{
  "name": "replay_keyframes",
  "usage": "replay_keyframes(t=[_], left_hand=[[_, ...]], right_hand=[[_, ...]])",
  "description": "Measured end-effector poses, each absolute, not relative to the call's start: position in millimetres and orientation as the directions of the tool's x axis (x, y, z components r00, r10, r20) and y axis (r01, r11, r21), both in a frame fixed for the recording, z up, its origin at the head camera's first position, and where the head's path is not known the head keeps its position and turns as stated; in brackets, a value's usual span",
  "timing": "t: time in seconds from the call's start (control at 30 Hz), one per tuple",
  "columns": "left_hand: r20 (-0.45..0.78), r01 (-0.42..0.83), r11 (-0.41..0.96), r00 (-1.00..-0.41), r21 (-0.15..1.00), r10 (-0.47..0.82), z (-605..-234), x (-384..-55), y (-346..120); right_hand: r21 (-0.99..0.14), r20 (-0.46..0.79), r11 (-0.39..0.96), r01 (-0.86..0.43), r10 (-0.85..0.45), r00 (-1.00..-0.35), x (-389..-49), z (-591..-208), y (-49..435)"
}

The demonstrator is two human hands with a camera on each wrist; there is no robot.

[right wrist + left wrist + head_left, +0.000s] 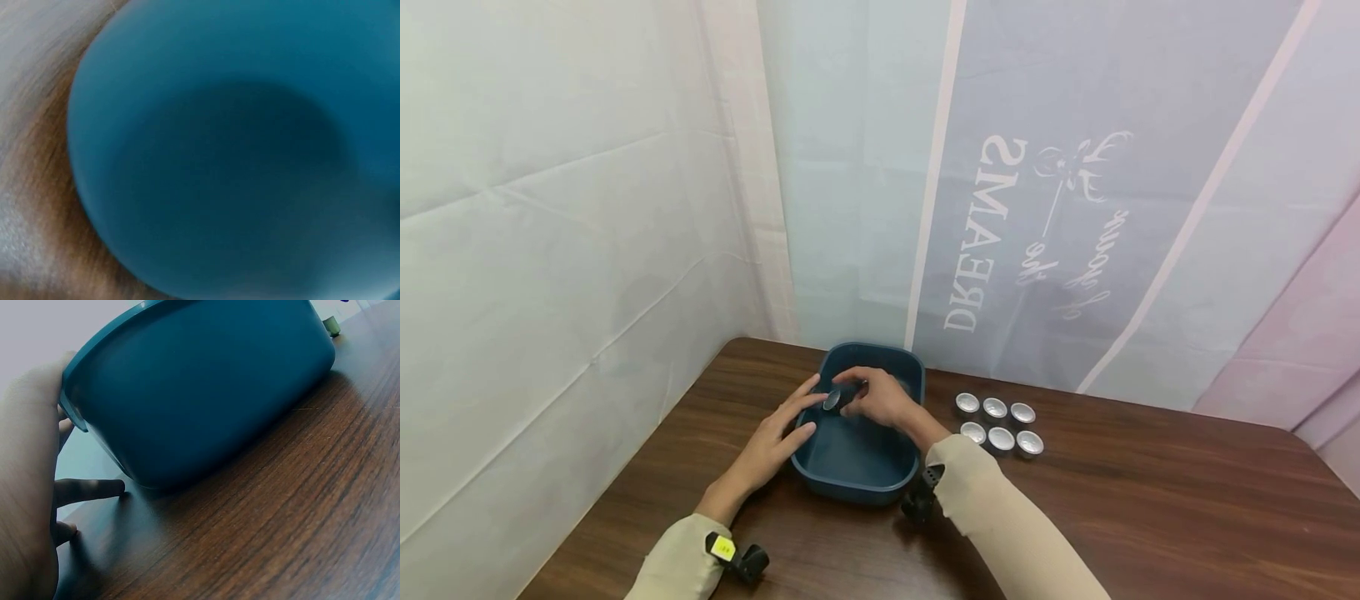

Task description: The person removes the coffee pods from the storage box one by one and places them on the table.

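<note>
A dark blue plastic basin [855,486] stands on the wooden table. My right hand [880,398] reaches into it from the right and pinches a dark coffee capsule with a silver foil lid [831,401]. The capsule is tilted, its lid facing left. My left hand [769,442] lies at the basin's left rim with fingers spread; one fingertip comes close to the lid, and I cannot tell if it touches. In the left wrist view, two fingers of that hand reach down beside the basin's outer wall [212,387]. The right wrist view holds only blurred basin wall [237,187] and table.
Right of the basin, several foil-lidded coffee capsules [1001,439] stand in two short rows. A green capsule [332,325] shows past the basin in the left wrist view. Printed curtains [865,167] hang along the brown table's [1120,492] back and left edges.
</note>
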State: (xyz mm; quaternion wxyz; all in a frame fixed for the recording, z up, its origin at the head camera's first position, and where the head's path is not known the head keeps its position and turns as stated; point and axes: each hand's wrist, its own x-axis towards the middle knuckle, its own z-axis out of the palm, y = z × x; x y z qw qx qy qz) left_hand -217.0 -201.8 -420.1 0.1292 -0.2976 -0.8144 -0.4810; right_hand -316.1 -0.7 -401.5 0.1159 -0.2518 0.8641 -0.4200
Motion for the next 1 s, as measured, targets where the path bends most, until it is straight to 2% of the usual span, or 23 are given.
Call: replay_keyframes(t=[0.2, 0.43, 1.0], left_hand=[[0.502, 0.615, 0.355, -0.785, 0.705, 0.364, -420.0, -216.6, -201.5], [0.503, 0.616, 0.347, -0.783, 0.707, 0.365, -420.0, -216.4, -201.9], [0.492, 0.602, 0.355, -0.794, 0.715, 0.356, -419.6, -216.6, -201.8]], right_hand=[[-0.766, 0.007, 0.536, -0.356, -0.546, -0.838, -316.3, -403.3, -2.3], [-0.689, 0.014, 0.585, -0.427, -0.578, -0.816, -315.2, -403.4, -5.9], [-0.682, 0.008, 0.556, -0.475, -0.644, -0.765, -316.4, -404.0, -7.1]])
